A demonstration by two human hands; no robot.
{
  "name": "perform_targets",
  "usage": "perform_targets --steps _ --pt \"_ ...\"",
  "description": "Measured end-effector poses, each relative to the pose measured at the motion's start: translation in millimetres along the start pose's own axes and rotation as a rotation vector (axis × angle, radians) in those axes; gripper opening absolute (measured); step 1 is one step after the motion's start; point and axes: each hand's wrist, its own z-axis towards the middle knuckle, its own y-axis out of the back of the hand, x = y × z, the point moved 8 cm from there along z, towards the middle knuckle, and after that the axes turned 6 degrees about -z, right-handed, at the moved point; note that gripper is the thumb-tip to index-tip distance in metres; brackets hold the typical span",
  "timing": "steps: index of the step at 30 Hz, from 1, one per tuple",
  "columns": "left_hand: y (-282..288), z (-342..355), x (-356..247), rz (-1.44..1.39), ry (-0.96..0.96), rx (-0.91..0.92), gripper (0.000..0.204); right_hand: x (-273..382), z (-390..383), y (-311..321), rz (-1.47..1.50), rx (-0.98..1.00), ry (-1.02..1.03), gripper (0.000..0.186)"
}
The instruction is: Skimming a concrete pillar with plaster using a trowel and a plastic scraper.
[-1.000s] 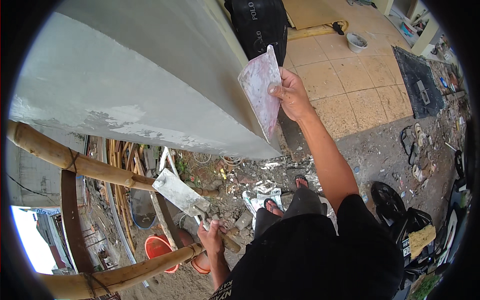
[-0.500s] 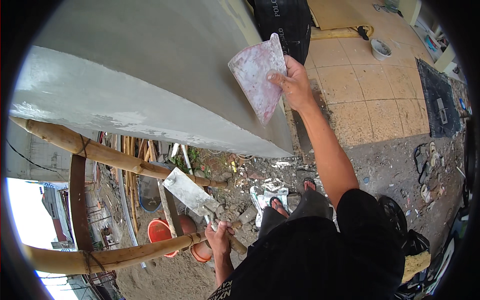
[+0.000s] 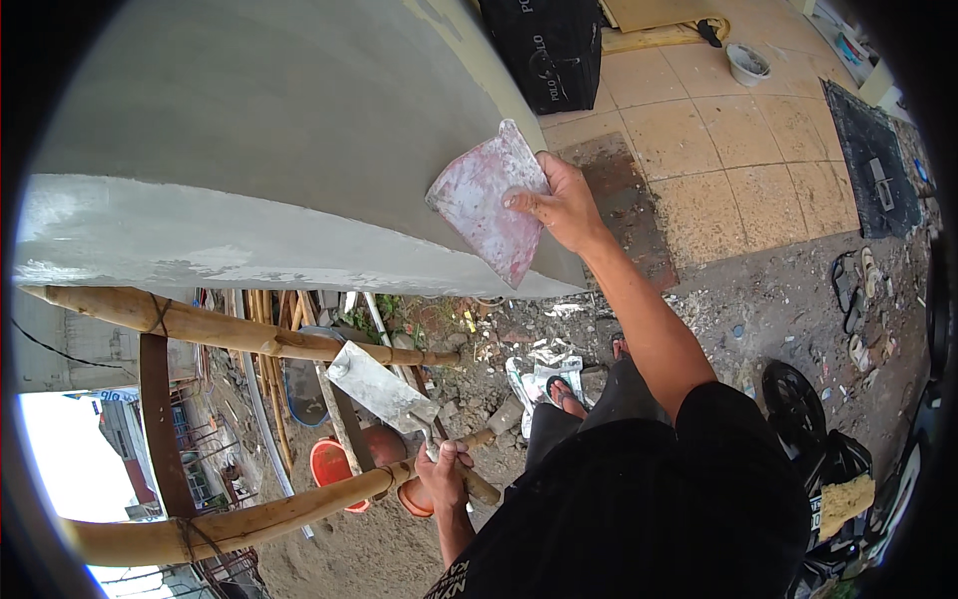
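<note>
My right hand [image 3: 561, 205] grips a flat, fan-shaped scraper [image 3: 489, 200], pinkish and smeared with white, thumb on its face. The scraper is right by the lower end of the smooth grey plastered wall [image 3: 289, 110]; I cannot tell whether it touches. Lower left, my left hand [image 3: 442, 474] is closed round the handle of a plastering trowel [image 3: 377, 384]. Its flat metal blade, coated with pale plaster, points up and left, above the bamboo pole. The wall's pale lower edge face [image 3: 200, 235] has shiny, wet-looking patches.
Two bamboo poles [image 3: 249, 334] tied to a brown board [image 3: 163, 419] stand at left. Orange buckets [image 3: 334, 464] sit on the sandy ground behind them. A black bag [image 3: 544, 60] leans at the top; a white bucket [image 3: 746, 65] stands on tiles. Rubble and sandals [image 3: 848, 290] lie at right.
My right hand and the scraper have moved down and slightly left in the picture, along the wall. The view has shifted a little; the left hand keeps the trowel.
</note>
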Motion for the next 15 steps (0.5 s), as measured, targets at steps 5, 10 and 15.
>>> perform_targets --steps 5,10,15 --pt "-3.6 3.1 8.4 -0.048 0.051 0.069 0.028 -39.2 16.9 47.3 -0.122 -0.226 -0.18 0.039" --pt "5.4 2.9 12.6 -0.053 0.046 0.048 0.035 -48.9 -33.6 26.7 -0.002 -0.121 -0.175 0.039" --pt "-3.1 6.9 22.9 -0.027 0.082 0.101 0.038 -88.2 -20.2 52.7 -0.162 -0.213 -0.219 0.039"
